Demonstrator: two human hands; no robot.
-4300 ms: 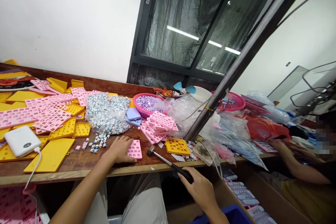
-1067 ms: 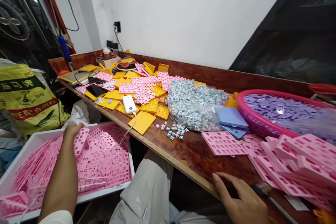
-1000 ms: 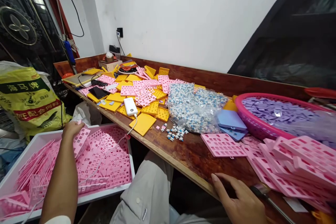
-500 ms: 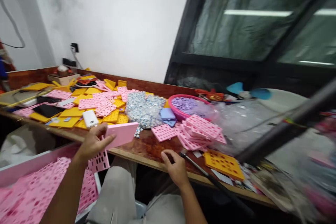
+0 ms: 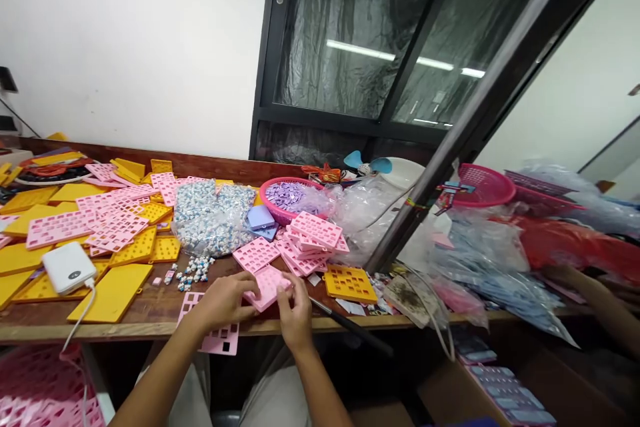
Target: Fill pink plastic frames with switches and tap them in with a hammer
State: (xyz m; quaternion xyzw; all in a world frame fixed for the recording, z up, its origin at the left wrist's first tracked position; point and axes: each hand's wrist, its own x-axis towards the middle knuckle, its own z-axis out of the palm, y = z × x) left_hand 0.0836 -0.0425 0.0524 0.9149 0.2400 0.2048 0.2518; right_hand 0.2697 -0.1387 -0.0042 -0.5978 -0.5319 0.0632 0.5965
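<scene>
Pink case (image 5: pixel 269 288) is gripped at its sides by the left hand (image 5: pixel 227 300) and right hand (image 5: pixel 296 313) above the near tabletop (image 5: pixel 163 303); a cut-out pink plate (image 5: pixel 214 345) below the left hand looks unattached, work seemingly unfinished

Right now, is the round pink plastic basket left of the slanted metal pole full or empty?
Looks full: small purple pieces spread across the pink basket nearly to its rim; their depth is hidden.

Room lies between the flat yellow plastic plate (image 5: pixel 111 293) and the overhanging pink perforated sheet (image 5: pixel 217 341). Rightward, a slanted grey metal pole (image 5: pixel 429 177) obstructs.
</scene>
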